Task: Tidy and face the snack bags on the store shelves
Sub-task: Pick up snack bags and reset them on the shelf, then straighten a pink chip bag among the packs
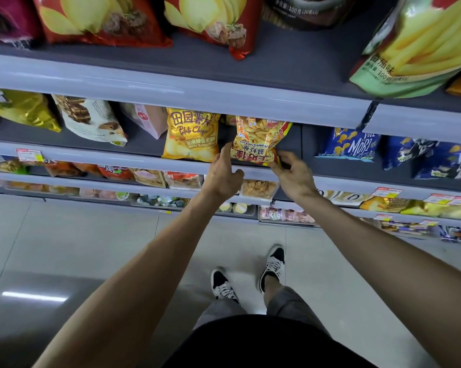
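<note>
An orange prawn cracker bag (pixel 258 139) stands upside down at the front of the second shelf (pixel 133 156), its print inverted. My left hand (pixel 224 173) touches its lower left edge with the fingers up along the side. My right hand (pixel 293 175) pinches the bag's lower right corner. A yellow honey butter potato chips bag (pixel 190 134) stands upright just left of it, facing out.
Blue fish-snack bags (pixel 352 143) sit to the right past a shelf divider. White and gold bags (pixel 91 120) stand to the left. Red chip bags (pixel 102 19) and a green fries bag (pixel 420 49) fill the shelf above. Lower shelves hold small packs; tiled floor below.
</note>
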Demonstrator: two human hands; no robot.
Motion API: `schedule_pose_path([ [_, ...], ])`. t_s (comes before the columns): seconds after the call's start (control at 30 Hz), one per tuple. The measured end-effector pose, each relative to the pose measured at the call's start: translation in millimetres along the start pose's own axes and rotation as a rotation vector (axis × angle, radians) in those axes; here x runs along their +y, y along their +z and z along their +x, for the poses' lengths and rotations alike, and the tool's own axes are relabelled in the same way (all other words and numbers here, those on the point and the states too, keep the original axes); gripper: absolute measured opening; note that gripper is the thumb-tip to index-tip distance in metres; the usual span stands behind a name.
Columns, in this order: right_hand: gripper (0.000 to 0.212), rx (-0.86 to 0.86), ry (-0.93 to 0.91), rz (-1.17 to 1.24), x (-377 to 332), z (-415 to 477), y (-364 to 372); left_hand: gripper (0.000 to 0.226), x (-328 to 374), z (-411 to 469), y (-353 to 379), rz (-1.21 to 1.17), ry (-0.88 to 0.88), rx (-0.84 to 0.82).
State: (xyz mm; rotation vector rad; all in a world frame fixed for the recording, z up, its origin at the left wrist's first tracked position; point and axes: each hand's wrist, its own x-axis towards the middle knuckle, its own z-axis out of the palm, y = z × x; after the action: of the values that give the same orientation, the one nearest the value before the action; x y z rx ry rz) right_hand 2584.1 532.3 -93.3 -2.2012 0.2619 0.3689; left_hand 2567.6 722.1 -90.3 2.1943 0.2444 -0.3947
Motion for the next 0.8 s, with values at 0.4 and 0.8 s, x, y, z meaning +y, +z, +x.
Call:
schedule_pose_path([
  [0.4, 0.052, -0.294, -0.096, -0.280, -29.3, -65.8, -0.7, 0.055, -8.2, -65.2, -46.3, 0.296, -0.040, -0.012],
  [0.8, 0.045, -0.486, -0.541, -0.526, -123.0, -74.0, 60.6, 0.043, -28.2, -157.3, -116.9, 0.268, -0.342, 0.299],
])
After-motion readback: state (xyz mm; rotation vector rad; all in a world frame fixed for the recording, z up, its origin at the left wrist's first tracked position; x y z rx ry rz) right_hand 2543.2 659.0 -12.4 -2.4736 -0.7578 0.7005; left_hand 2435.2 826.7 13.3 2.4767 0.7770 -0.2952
